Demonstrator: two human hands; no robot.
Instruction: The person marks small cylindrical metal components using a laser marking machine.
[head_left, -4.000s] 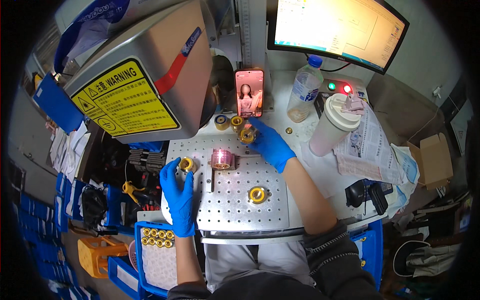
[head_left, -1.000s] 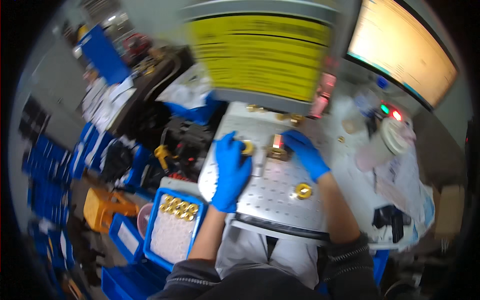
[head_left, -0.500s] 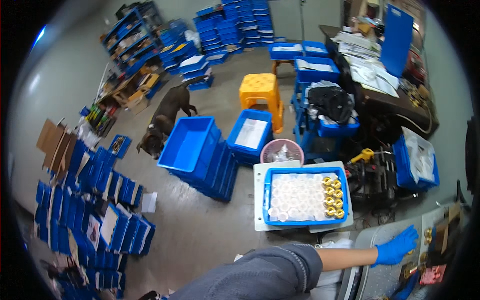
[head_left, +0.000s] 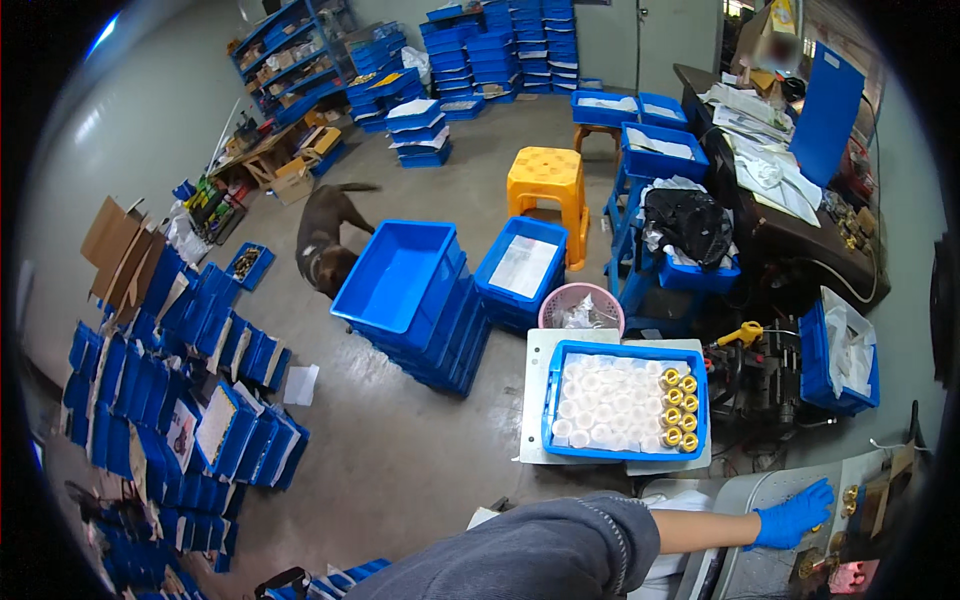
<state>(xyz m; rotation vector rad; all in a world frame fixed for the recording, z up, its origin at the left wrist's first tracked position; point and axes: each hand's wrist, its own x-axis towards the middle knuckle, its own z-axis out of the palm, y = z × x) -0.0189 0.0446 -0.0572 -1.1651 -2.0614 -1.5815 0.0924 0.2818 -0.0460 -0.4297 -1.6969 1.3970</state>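
My left hand, in a blue glove, reaches to the lower right over a grey speckled work surface. Its fingers are stretched out, and I see nothing held in them. Small brass-coloured parts lie by the fingertips, among them a brass fitting. A pink-red piece sits near the lower right. Behind the forearm, a blue tray rests on a light board; it contains rows of white round pieces and several gold-coloured round fittings along its right side. My right hand is out of view.
A stack of blue crates stands left of the tray, with a dark dog behind it. Beyond are a yellow stool and a pink basket. Many blue bins fill the left. Dark machinery stands right of the tray.
The view has shifted, so the room sits a little further right. The dog has lowered its head behind the crates. My left hand stays over the work surface, fingers less spread.
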